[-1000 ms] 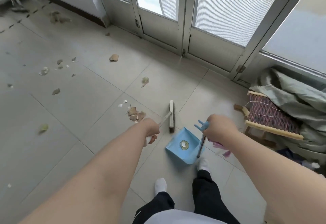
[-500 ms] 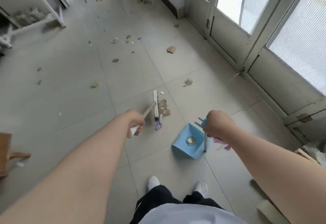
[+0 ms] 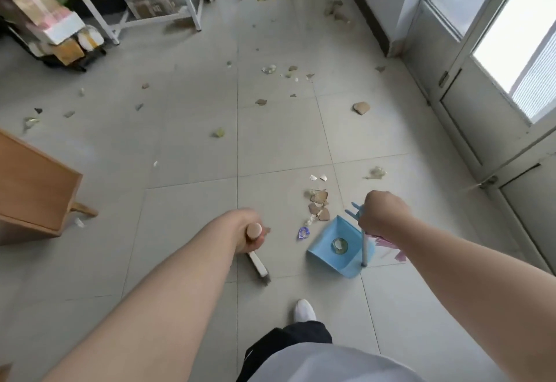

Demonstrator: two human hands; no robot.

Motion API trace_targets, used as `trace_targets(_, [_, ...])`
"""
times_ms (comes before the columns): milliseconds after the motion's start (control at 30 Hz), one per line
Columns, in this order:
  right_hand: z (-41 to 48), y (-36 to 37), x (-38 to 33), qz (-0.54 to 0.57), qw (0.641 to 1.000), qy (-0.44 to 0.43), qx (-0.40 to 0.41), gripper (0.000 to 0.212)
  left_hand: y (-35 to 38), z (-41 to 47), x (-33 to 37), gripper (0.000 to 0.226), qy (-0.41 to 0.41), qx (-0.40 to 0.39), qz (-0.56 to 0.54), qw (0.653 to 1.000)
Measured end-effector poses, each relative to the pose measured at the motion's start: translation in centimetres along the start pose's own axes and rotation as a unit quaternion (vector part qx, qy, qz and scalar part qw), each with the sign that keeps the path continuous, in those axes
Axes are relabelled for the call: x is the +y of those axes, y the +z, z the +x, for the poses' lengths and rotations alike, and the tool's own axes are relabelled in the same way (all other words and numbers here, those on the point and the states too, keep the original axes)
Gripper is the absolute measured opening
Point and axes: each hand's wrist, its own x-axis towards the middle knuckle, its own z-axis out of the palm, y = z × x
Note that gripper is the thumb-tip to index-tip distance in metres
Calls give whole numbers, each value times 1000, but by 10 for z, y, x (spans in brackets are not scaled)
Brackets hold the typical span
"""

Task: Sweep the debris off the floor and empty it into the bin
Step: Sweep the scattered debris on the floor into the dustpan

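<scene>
left hand has its grip wrapped round the broom handle, head on the floor by the feet. right hand clamps the dustpan handle. the debris pile sits just beyond the pan's mouth, forward-right of the broom head, so I'd guess it sweeps from there into the pan

Matt grey floor tiles; smooth blue plastic dustpan; pale wooden broom handle; wooden cabinet at left edge, matt.
</scene>
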Motion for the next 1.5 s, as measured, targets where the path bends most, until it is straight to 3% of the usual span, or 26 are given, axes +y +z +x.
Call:
trace_targets(200, [27, -9, 9, 41, 998, 40, -25, 8, 9, 27, 54, 22, 36, -31, -60, 997])
trace_targets(300, [35, -12, 20, 86, 995, 43, -36, 2, 14, 41, 70, 20, 56, -31, -22, 998])
trace_targets(433, [38, -18, 32, 53, 997, 55, -24, 8, 14, 42, 87, 5, 78, -28, 85, 993])
trace_targets(500, [41, -22, 35, 39, 998, 44, -19, 11, 12, 35, 98, 7, 91, -36, 159, 982])
trace_targets(667, [48, -35, 50, 18, 1000, -1, -16, 9, 19, 4, 114, 37, 124, -55, 314, 940])
trace_targets(767, [47, -37, 66, 22, 1000, 8, 12, 23, 38, -14, 118, 48, 126, -65, 369, 918])
trace_targets(1033, [51, -26, 97, 26, 999, 28, -17, 22, 82, -5, 120, 45, 78, -79, 487, 866])
trace_targets(1333, [77, -21, 78, 53, 996, 65, -24, 7, 40, 58, 186, 46, 106, -33, 542, 833])
trace_targets(1500, [101, -22, 68, 106, 990, 94, -16, 11, 44, 85, 234, 22, 133, -13, 545, 828])
